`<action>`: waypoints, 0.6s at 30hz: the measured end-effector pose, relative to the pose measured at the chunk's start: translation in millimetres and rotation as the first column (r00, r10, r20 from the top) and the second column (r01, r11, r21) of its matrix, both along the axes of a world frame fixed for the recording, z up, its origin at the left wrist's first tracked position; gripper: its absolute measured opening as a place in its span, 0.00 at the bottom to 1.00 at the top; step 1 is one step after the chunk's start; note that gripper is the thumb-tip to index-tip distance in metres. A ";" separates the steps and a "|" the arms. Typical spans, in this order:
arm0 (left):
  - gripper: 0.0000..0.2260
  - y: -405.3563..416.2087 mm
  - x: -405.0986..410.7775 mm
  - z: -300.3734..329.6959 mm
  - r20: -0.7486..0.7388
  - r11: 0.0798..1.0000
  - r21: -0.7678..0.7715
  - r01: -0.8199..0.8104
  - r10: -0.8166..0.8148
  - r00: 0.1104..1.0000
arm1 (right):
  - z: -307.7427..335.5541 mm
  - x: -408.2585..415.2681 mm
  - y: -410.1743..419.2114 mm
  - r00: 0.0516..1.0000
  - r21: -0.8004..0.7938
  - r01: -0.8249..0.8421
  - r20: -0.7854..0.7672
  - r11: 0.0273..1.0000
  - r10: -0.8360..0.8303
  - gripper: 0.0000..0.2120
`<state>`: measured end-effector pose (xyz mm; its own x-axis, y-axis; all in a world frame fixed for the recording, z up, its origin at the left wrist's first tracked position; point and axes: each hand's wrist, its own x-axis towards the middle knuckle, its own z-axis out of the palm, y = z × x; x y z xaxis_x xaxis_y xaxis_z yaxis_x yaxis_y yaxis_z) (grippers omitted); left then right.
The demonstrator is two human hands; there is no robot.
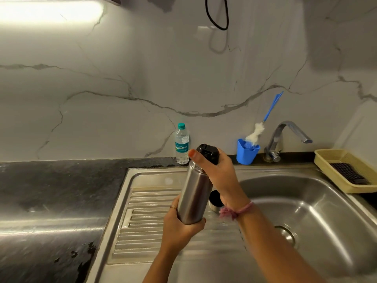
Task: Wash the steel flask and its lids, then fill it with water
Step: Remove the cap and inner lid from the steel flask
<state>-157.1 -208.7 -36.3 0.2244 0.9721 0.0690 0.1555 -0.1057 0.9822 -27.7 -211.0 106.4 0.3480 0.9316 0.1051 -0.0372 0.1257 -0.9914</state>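
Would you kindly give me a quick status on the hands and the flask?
Left hand grips steel flask base. Right hand grips black lid on top. Flask over drainboard, second cap behind it.

Your left hand grips the steel flask near its base, tilted over the sink's draining board. Your right hand wraps the black lid on top. A steel cup lid sits behind the flask on the board. Water bottle, brush in blue holder, tap along the wall.
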 end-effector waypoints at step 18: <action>0.28 -18.7 9.1 38.2 0.013 0.993 -0.056 0.104 -0.103 0.995 | 21.9 27.1 7.6 0.988 0.119 -0.150 -0.023 0.981 0.154 0.11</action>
<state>-148.0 -227.4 1.9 0.3235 0.9461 0.0178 0.1363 -0.0652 0.9885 -0.7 -203.4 128.3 0.2079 0.9560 0.2072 -0.0957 0.2307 -0.9683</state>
